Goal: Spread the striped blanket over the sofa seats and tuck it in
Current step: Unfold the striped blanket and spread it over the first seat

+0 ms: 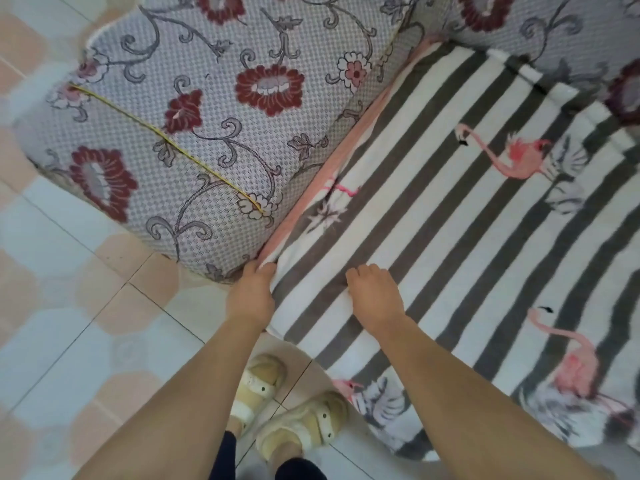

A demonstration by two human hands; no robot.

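The striped blanket (pixel 446 216), grey and white with pink flamingos and a pink edge, lies across the sofa seat and hangs over its front. My left hand (pixel 252 292) grips the blanket's corner at the front, right beside the floral armrest (pixel 194 109). My right hand (pixel 372 292) is closed on a fold of the blanket a little to the right, on the seat's front edge. The blanket's pink edge runs along the gap between armrest and seat. The far edge lies bunched against the floral backrest (pixel 554 32).
The tiled floor (pixel 79 323) spreads to the left and below. My feet in beige slippers (pixel 298 420) stand close to the sofa front, partly under the hanging blanket.
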